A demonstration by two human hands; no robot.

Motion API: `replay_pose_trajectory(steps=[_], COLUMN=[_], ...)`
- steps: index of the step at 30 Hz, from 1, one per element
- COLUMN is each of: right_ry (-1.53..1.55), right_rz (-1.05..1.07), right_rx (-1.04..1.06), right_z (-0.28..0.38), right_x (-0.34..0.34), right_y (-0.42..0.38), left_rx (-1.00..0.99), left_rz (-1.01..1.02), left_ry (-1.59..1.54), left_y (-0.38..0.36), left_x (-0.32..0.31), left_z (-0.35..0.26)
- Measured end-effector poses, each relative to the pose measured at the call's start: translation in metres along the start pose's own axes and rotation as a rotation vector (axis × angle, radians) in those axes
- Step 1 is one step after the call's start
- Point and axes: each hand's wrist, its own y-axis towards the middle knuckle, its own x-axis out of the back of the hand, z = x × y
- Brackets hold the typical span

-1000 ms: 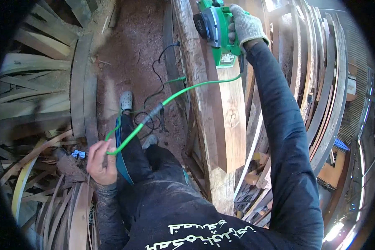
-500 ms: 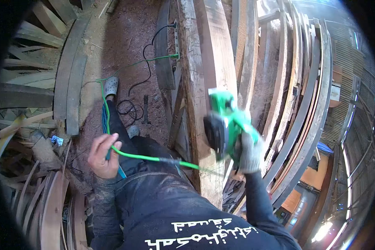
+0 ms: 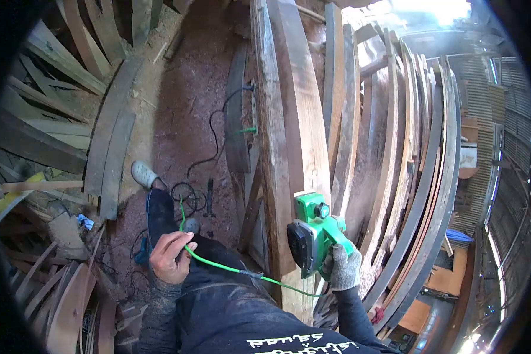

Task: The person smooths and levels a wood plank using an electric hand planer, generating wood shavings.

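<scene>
Woodworking workshop, curved timber planks (image 3: 104, 130), electric planer (image 3: 320, 227), sawdust-strewn floor (image 3: 183, 112)

Strong white light breaks in far beyond the right hand (image 3: 343, 269), blown out to glare, with a pale haze just under it. Off to that hand's right, thin bright slits streak the dim corrugated sheets (image 3: 482, 171). The floor (image 3: 186, 88) beyond the left hand (image 3: 172, 257) lies in brown shadow — paler along its left side. Both hands look fairly crisp. Right of the right hand the lens bows the boards (image 3: 451, 153) — black rounds off every corner.
</scene>
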Motion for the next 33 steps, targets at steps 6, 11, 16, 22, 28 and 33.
replay_pose_trajectory(steps=[6,11,16,22,28,33], right_ry=[0.115,0.076,0.079,0.221,0.233,0.135], right_rz=[0.007,0.029,0.038,0.087,0.049,0.039], right_rx=[0.034,0.012,0.030,-0.072,-0.015,0.116], right_z=[0.062,0.135,0.164,0.229,0.285,0.339], right_x=[-0.044,-0.076,-0.097,-0.131,-0.171,-0.207], right_y=[0.108,0.176,0.241,0.316,0.409,0.506], left_rx=[0.018,-0.002,-0.102,-0.209,-0.172,-0.078], left_rz=[-0.100,-0.090,-0.119,-0.075,-0.125,-0.125], left_ry=[-0.012,-0.007,-0.057,-0.044,0.002,0.047], left_y=[0.084,0.173,0.269,0.344,0.364,0.379], left_x=[0.015,0.030,0.044,0.064,0.078,0.082], left_z=[0.008,0.019,0.012,0.003,0.001,0.016])
